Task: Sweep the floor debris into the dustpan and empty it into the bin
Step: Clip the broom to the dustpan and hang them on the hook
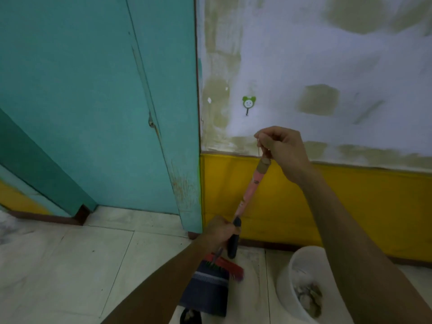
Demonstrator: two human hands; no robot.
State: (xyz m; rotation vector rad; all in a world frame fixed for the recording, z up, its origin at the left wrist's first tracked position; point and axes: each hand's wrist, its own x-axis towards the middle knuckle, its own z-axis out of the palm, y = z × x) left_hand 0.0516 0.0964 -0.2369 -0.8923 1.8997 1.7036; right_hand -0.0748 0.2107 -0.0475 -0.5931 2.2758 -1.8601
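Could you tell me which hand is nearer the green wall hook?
Right. The right hand is just below and right of the green wall hook; the left hand is much farther below.

No readable text, label, brand or number shows anywhere in view.

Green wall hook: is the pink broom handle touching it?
Apart. The head view shows bare wall between the green wall hook and the pink broom handle.

Pale tiled floor [70,265] with white bin [284,286]
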